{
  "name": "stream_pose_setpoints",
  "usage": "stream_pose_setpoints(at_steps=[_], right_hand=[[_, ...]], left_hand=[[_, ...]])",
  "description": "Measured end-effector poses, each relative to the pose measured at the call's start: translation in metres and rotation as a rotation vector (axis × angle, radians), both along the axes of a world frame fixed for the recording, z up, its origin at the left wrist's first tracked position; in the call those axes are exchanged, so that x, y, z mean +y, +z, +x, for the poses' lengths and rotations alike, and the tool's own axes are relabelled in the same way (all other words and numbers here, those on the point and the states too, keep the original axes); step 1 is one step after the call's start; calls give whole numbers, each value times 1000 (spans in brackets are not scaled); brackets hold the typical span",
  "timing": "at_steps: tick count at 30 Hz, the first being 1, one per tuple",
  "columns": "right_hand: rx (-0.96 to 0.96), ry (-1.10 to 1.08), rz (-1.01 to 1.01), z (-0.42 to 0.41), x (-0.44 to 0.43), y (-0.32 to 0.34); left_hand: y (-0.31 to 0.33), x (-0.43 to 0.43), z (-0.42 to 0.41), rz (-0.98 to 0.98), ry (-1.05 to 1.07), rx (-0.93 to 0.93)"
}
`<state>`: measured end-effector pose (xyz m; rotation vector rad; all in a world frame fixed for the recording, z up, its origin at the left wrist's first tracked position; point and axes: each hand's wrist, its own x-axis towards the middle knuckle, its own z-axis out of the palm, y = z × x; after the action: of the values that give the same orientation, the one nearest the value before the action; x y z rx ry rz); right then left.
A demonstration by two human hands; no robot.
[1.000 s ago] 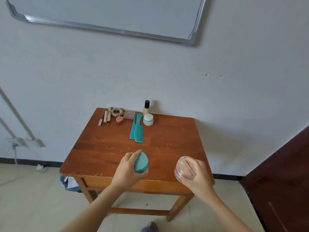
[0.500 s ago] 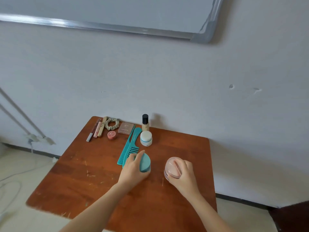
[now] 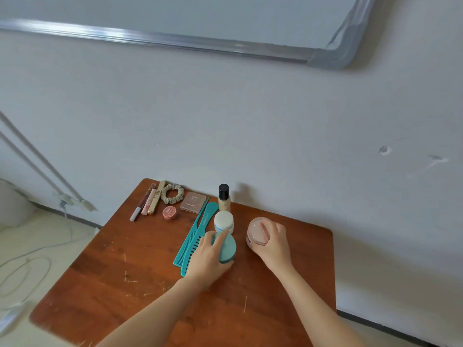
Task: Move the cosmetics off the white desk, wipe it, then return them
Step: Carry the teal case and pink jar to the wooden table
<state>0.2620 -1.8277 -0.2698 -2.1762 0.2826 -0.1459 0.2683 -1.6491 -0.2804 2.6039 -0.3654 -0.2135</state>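
Holds round teal plastic case (image 3: pixel 227 247) in left grip (image 3: pixel 208 256), fingers curled over its top, just in front of short white plastic jar (image 3: pixel 223 221) and beside two teal plastic combs (image 3: pixel 198 234). Clasps round pink translucent jar (image 3: pixel 255 232) in right grip (image 3: pixel 274 245), right of the white jar and apart from it. Cannot tell whether either touches brown wooden tabletop (image 3: pixel 120 284). Shows black-capped beige bottle (image 3: pixel 223 197), green fabric scrunchie (image 3: pixel 172 194) and square pink compact (image 3: pixel 193 202) by the wall.

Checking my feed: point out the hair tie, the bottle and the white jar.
hair tie (image 3: pixel 180 193), head view, right side of loop
bottle (image 3: pixel 223 203), head view, beige body
white jar (image 3: pixel 223 219), head view, lid top
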Motion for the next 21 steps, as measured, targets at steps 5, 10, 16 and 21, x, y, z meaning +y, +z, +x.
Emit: stream_pose_setpoints(at_steps=[5, 10, 16, 21], right_hand=[[-33, 35, -55, 37, 10, -4], [-59, 70, -35, 53, 21, -10], [-59, 88, -22, 61, 25, -7], [49, 85, -57, 54, 22, 8]], left_hand=[[0, 2, 6, 45, -45, 20], [4, 5, 8, 68, -77, 52], [9, 20, 8, 50, -84, 22], [18, 30, 12, 52, -85, -2]])
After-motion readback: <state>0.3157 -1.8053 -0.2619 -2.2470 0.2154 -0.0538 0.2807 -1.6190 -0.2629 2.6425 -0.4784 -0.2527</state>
